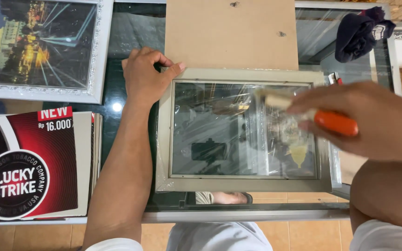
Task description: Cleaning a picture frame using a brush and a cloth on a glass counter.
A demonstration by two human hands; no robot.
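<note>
— Our left hand (146, 76) sits on the top left corner of the grey picture frame (164, 139), fingers curled together and thumb pressed along its upper edge, probably pinning it so it cannot slide on the glass surface (131, 32).

— And our right hand (359, 118) is clamped on an orange-handled brush (303, 111), blurred, held low over the frame's right half so the pale head reaches the plastic-wrapped glass.

— The frame lies flat, centred before us, a brown backing board (231, 32) just beyond it.

— A framed night city picture (38, 46) lies well to the left, a red poster (29, 167) below it, a dark cloth (361, 32) far right.
</note>
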